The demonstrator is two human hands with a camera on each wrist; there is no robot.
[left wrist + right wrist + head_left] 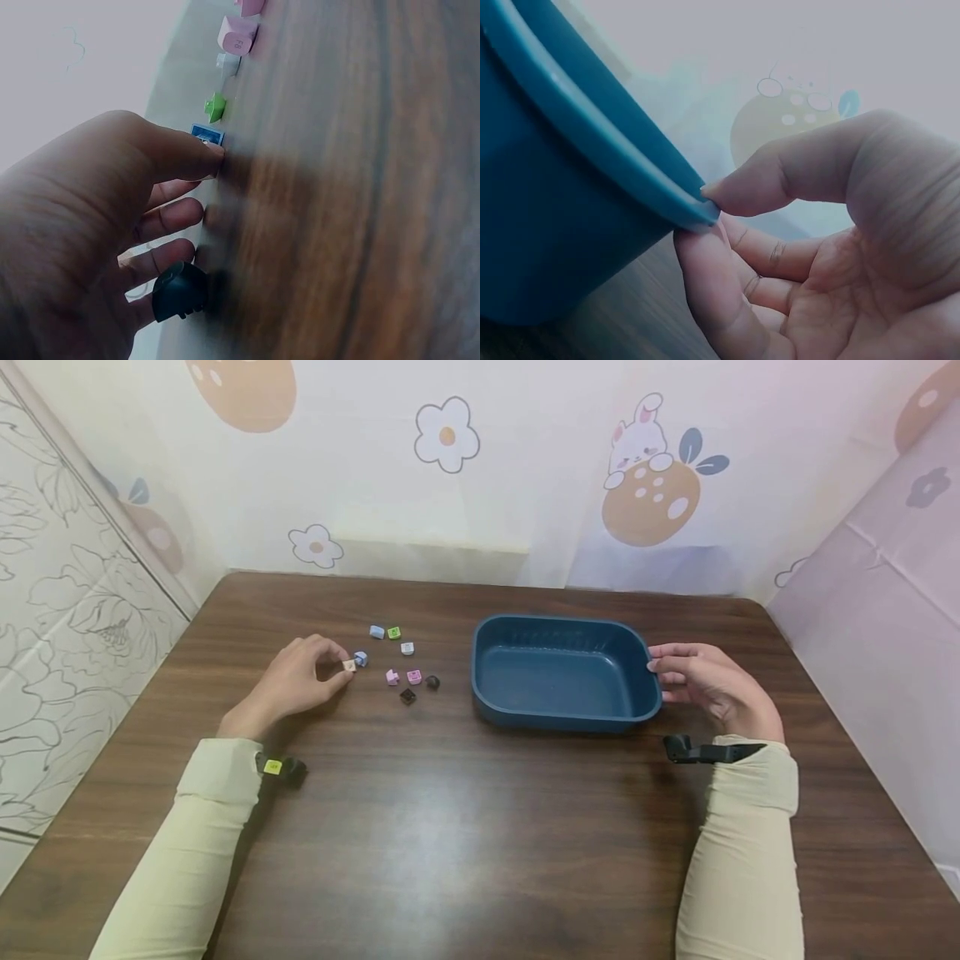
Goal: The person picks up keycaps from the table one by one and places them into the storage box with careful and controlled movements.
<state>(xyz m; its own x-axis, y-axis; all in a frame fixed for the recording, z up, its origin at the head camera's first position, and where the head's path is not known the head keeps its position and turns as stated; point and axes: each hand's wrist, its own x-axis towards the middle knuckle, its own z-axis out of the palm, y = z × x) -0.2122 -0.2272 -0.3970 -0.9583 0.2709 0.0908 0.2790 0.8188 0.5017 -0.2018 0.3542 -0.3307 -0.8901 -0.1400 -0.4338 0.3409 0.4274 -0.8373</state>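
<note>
A pale wall (525, 502), lightly creased and printed with rabbits, fruit and flowers, stands behind the table (420, 843). The tabletop is dark brown with a streaky wood grain and a dull sheen; its far edge runs just behind the things on it. Cream sleeves (742, 877) of soft, wrinkled cloth cover the person's arms, which reach forward well apart, with brown wood between them.

The tub (551, 722) is dark blue, smooth and plastic-looking, an oblong with rounded corners and a thick rim. It sits right of centre, nearer the far edge.

The right hand (716, 685) pinches the tub's right end, thumb on the rim and fingertips against the outside, the palm arched away.

The left hand (296, 677) is bent over the table, thumb and forefinger nearly closed on a small cream cap (349, 666); the other fingers spread loosely downward.

Just beside that cap is a blue cap (361, 658). The other caps, small and blocky, lie scattered to its right: another blue, a green (394, 632), a white (407, 648), two pinks and two dark ones. A strip of wood separates them from the tub's left wall.
</note>
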